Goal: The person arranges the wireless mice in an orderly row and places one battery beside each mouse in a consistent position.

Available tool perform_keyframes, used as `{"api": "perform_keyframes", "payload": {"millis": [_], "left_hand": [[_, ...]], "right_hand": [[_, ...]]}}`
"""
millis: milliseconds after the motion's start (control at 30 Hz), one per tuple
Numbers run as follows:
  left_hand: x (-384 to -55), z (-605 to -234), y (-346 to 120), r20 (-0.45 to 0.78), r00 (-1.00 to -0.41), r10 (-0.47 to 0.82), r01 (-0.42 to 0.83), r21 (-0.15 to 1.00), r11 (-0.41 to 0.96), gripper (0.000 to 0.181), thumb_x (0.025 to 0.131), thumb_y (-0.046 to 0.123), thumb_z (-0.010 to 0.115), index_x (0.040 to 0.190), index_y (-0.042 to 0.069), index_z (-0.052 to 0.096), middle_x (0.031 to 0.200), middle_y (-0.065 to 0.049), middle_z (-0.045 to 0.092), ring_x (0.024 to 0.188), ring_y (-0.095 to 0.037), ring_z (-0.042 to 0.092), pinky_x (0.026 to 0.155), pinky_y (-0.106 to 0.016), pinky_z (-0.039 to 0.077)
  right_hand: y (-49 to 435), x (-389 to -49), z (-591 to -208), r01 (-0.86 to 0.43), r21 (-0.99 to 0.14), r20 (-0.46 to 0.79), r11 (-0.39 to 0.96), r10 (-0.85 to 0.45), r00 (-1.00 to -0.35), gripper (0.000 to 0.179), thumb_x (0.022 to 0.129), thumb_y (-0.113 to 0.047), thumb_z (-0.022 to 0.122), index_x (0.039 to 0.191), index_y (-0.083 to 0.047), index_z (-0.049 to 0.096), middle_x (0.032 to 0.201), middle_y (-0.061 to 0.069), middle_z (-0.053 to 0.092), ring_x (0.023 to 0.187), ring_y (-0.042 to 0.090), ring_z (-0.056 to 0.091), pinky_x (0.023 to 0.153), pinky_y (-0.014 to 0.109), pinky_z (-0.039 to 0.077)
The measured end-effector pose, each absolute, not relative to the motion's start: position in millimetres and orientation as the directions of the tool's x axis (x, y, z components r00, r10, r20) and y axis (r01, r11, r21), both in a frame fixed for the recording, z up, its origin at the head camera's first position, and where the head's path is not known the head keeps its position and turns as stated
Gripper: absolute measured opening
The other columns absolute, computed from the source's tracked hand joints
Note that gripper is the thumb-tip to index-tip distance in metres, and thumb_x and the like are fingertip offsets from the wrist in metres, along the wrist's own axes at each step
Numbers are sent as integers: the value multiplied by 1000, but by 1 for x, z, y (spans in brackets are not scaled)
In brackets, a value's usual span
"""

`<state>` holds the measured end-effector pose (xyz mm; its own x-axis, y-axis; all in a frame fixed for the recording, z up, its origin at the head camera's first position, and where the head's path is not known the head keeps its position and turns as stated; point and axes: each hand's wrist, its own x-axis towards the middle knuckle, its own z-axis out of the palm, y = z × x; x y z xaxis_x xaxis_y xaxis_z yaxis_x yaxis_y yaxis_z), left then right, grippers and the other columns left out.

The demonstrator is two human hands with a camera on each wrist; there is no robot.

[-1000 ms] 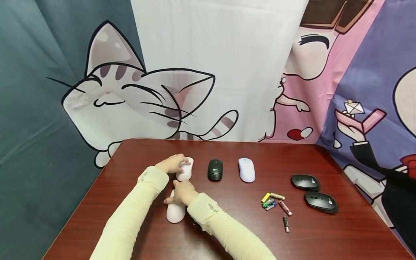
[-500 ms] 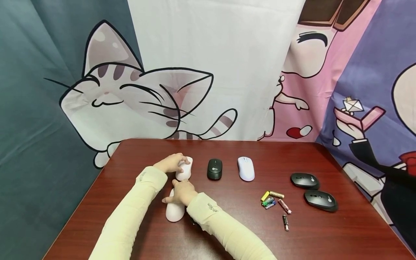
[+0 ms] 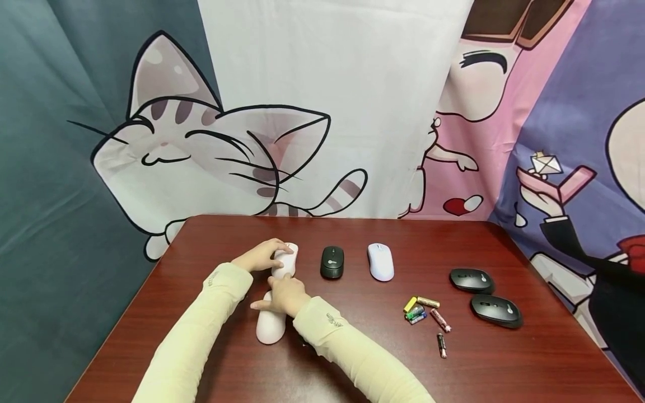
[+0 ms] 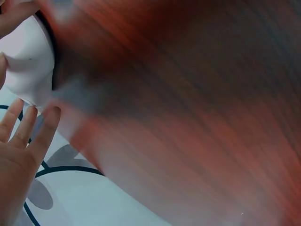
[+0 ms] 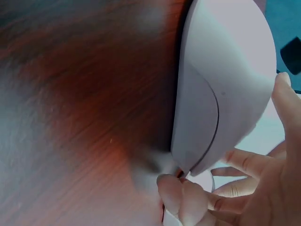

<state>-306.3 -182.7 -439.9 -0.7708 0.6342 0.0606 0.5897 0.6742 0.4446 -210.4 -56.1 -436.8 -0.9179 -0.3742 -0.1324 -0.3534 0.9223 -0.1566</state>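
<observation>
Two white computer mice lie in a column on the left of the table in the head view. My left hand is at the left side of the far white mouse, fingers reaching over its front. In the left wrist view several fairly straight fingers spread beside its end. My right hand lies over the front of the near white mouse, its thumb stretched out to the left. The right wrist view shows this mouse large, with fingertips right at its narrow end and the thumb tip at its edge.
A black mouse and a pale lilac mouse stand to the right. Two more black mice lie at the far right, with several batteries left of them. A printed curtain hangs behind the table.
My left hand has drawn slightly left along the far mouse. My right hand has shifted a little to the right. Both white mice stay in place.
</observation>
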Motion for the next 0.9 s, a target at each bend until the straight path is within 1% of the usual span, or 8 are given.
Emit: {"api": "perform_keyframes", "payload": {"millis": [100,267,400,500,633,733,800,900], "left_hand": [[-308,-444,-187,109,-766,634,608,443,659,35,81,5,68,116,-1,63,119,-23,57,114,-38,52,97,-50,42],[-306,-447,-195,147,-780,609,601,451,660,35,83,7,67,116,-2,62,118,-24,57,114,-40,52,98,-52,40],[-305,-448,-201,178,-787,591,596,466,654,34,83,6,68,115,-3,62,115,-23,60,111,-39,54,97,-52,41],[-305,-447,-205,210,-817,537,566,468,679,35,80,6,70,114,-1,63,112,-22,62,106,-39,57,92,-51,45],[-304,-445,-209,237,-854,464,518,473,713,35,79,7,72,113,2,63,110,-20,64,101,-38,60,88,-50,47],[-301,-443,-211,243,-864,440,502,479,720,34,80,8,71,112,2,63,110,-18,65,102,-36,60,88,-50,47],[-298,-443,-213,246,-866,435,499,475,725,33,80,7,71,112,2,64,110,-17,65,102,-35,60,88,-49,47],[-292,-442,-216,253,-865,433,501,473,725,33,80,7,71,112,2,64,109,-16,65,102,-34,61,88,-49,47]], "right_hand": [[-53,-211,-434,-371,-137,-124,919,-387,-914,73,74,-70,59,127,-21,57,114,15,61,96,27,64,73,35,51],[-47,-213,-433,-404,-110,-102,908,-415,-904,70,74,-69,61,126,-22,59,109,14,61,91,28,65,69,34,50],[-40,-214,-430,-432,-96,-102,896,-441,-892,70,73,-68,63,127,-24,57,111,13,62,90,28,65,67,36,50],[-35,-217,-425,-448,-104,-123,888,-459,-880,69,73,-67,64,126,-23,56,113,12,62,91,27,65,68,37,50],[-24,-221,-416,-465,-132,-154,875,-482,-863,66,74,-63,66,123,-21,55,109,10,61,95,26,64,72,38,51],[-12,-223,-411,-495,-142,-150,857,-513,-845,65,75,-60,68,124,-20,55,107,9,61,97,26,64,75,37,52],[-4,-223,-409,-514,-146,-148,846,-532,-834,65,76,-58,68,127,-19,54,110,8,61,98,25,63,76,37,52],[8,-222,-406,-537,-152,-140,830,-556,-819,65,76,-55,69,128,-19,54,112,7,61,97,24,64,75,36,52]]}}
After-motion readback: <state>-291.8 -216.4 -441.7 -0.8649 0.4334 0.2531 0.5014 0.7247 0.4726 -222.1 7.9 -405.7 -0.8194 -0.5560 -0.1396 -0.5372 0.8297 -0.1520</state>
